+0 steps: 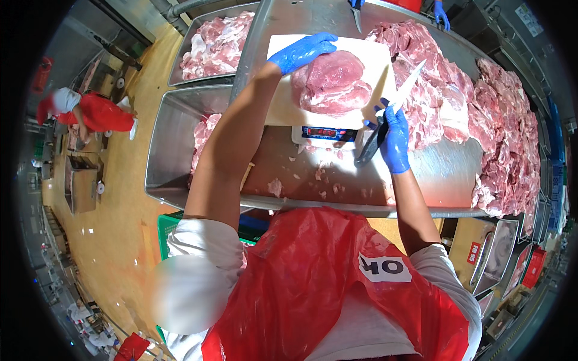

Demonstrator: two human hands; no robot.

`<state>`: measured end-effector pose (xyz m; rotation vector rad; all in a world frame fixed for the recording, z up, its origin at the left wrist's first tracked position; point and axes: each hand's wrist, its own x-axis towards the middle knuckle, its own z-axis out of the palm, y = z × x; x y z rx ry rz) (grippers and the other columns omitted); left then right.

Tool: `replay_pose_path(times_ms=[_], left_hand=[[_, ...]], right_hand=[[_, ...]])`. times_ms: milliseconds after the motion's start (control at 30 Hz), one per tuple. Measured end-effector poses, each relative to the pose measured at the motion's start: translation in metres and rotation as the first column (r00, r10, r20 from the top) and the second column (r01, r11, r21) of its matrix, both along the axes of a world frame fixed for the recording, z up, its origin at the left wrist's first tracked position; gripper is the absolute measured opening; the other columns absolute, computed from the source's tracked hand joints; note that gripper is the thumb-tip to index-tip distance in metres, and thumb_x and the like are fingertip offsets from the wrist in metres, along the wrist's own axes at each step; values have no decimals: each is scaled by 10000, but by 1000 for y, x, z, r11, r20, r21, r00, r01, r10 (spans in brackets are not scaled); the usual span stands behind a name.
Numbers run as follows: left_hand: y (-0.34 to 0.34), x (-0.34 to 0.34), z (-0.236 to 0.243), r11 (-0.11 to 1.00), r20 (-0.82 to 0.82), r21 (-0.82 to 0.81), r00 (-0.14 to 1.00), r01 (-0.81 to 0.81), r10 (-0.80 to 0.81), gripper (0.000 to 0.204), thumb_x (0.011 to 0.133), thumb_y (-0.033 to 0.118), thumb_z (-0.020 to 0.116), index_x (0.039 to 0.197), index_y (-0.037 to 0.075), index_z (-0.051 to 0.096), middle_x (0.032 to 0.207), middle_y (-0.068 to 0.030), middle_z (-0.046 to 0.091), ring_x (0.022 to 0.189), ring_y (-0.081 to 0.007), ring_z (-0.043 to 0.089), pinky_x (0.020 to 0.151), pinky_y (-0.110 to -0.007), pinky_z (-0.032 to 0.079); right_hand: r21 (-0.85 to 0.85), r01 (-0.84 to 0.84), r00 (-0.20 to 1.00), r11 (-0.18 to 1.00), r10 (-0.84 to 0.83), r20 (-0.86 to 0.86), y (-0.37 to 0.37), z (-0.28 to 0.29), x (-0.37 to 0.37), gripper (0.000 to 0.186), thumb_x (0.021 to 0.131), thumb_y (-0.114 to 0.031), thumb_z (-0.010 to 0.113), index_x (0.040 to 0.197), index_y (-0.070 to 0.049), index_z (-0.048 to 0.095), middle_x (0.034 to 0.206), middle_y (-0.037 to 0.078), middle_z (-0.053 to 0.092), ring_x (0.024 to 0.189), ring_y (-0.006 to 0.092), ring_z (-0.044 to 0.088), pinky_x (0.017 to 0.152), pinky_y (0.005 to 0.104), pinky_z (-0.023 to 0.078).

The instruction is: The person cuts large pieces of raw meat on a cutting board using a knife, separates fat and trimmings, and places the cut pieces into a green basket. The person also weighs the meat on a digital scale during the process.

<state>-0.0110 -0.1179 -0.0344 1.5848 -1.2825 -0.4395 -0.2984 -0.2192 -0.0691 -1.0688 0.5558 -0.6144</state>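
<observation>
A large pink cut of raw meat (pixel 332 83) rests on a white cutting board (pixel 280 109). My left hand (pixel 304 53), in a blue glove, lies along the meat's far left edge with its fingers stretched out. In my gloved right hand (pixel 395 141) is a knife (pixel 409 83); its black handle sticks out toward me and the pale blade points away to the right. The blade passes over the board's right edge and the meat pile beside it. Just below the board's near edge shows a digital scale (pixel 328 135) with a lit red display.
Trimmed meat (pixel 506 132) is heaped along the right of the steel table (pixel 436 174). Metal bins (pixel 165 141) with meat stand at left. Another person's gloved hand (pixel 441 15) and a second knife (pixel 357 19) are at the far side. A person in red (pixel 99 113) stands at left.
</observation>
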Motion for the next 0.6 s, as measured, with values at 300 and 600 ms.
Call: replay_pose_path(times_ms=[300,600], left_hand=[[-20,1,19,955,170,221,957,196,-236,369,986,313,472,1177,49,643,1142,-119,638,1090,-231,588,981,-351,441],[-26,53,-19,967,516,216,825,136,-231,390,978,366,490,1214,89,632,1239,-93,612,1116,-221,574,978,-349,440]], right_hand=[[-138,32,997,990,-41,-60,-29,10,-16,391,1016,-283,490,1270,13,515,1216,124,573,1095,241,565,869,454,537],[-146,58,997,988,-64,-36,-20,27,-14,338,1022,-257,485,1213,10,564,969,62,593,854,139,575,781,344,547]])
